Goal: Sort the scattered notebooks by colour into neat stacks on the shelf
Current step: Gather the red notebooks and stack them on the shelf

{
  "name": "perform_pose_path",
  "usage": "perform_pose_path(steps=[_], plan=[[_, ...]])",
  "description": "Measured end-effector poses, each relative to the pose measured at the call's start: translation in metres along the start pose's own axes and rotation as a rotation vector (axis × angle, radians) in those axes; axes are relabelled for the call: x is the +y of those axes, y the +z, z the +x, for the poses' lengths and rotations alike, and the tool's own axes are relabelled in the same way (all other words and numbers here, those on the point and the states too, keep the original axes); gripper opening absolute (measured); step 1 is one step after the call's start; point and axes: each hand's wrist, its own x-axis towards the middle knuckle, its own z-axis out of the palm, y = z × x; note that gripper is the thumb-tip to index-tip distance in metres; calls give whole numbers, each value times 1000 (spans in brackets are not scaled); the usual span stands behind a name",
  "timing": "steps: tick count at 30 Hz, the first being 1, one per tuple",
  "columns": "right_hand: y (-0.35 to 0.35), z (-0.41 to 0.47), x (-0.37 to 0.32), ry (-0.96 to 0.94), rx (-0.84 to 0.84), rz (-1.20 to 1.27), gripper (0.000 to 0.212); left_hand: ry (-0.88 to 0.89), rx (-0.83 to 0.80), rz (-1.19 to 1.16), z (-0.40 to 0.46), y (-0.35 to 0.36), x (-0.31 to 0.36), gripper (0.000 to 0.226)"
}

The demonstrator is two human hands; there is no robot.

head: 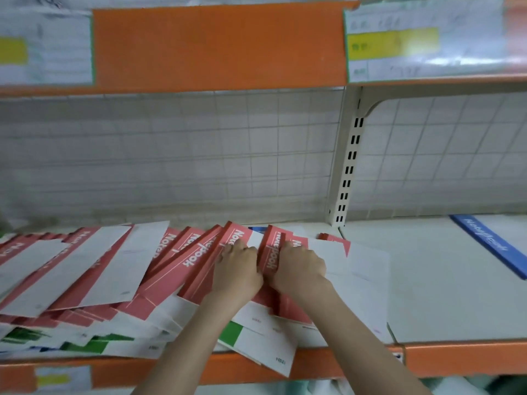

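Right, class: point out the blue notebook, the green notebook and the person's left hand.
blue notebook point(492, 246), head view, on its cover.
green notebook point(232, 333), head view, on its green band.
left hand point(238, 266), head view, on its back.

One head camera only, looking forward and a little down, close to the shelf point(456, 356); both forearms enter from the lower edge. No second view exists.

Both hands point(238, 269) point(299, 266) grip red notebooks point(196, 252) fanned across the shelf point(456, 280).
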Motion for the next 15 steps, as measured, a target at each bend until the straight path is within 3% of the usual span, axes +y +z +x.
perform_pose_path(steps=[5,8,11,15], plan=[[-4,8,13,-23,84,56,59,-38,-43,43,3,1,7,46],[-20,17,35,9,58,229,42,-59,-72,-29,7,2,9,46],[-34,21,52,-2,53,376,15,-95,-96,-227,13,-3,12,27],[-45,15,49,-87,52,502,26,-146,-172,-686,21,-7,18,23]])
